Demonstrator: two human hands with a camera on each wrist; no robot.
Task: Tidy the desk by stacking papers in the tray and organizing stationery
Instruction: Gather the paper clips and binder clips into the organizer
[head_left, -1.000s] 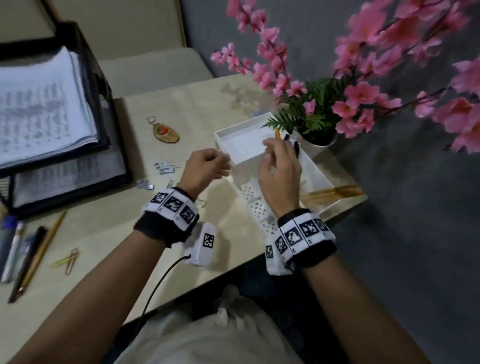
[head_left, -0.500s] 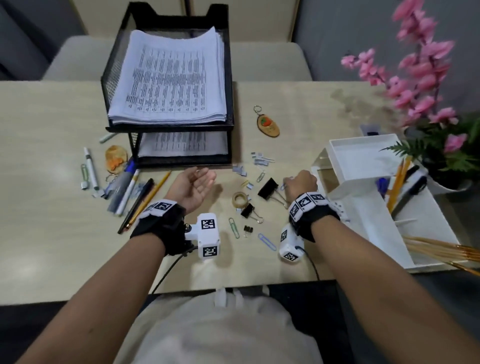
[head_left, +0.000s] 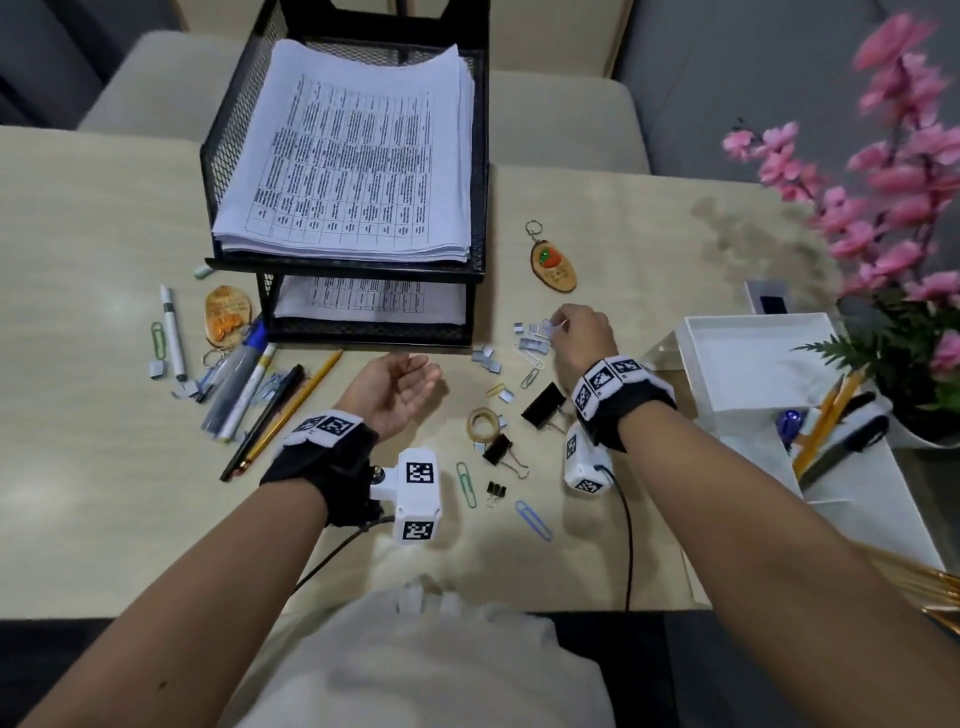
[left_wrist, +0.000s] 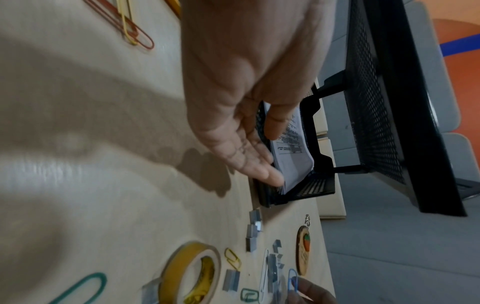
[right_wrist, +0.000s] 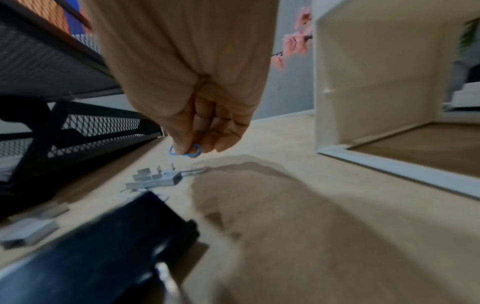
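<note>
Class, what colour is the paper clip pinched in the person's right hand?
Blue. The paper clip shows best in the right wrist view, pinched by the right hand.

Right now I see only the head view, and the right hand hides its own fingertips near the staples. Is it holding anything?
Observer: Yes. The right wrist view shows the right hand pinching a blue paper clip just above the desk.
Operator: Is it lifted clear of the staples?
Observer: It is. The staples lie on the desk below the clip, apart from it.
Operator: And the left hand, does it hold something?
Observer: No. The left wrist view shows the left hand with straight fingers and a bare palm, in front of the black mesh tray.
</note>
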